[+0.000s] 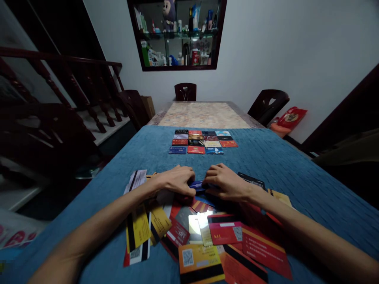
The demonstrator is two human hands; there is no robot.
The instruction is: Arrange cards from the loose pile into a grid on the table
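Observation:
My left hand (174, 179) and my right hand (226, 182) meet in the middle of the table, both pinching a dark blue card (197, 185) between their fingertips. Under and around my forearms lies a loose heap of plastic cards (204, 236), red, yellow, orange and black, some face down with magnetic stripes showing. Farther away, a neat grid of cards (201, 141) is laid out in rows on the blue tablecloth (281, 169).
Beyond the cloth the bare marbled tabletop (204, 114) reaches a dark chair (185, 91). Another chair (268, 103) stands at the right, a wooden stair railing (74, 83) at the left. A wall cabinet (177, 33) holds bottles. A red bag (291, 117) sits by the right chair.

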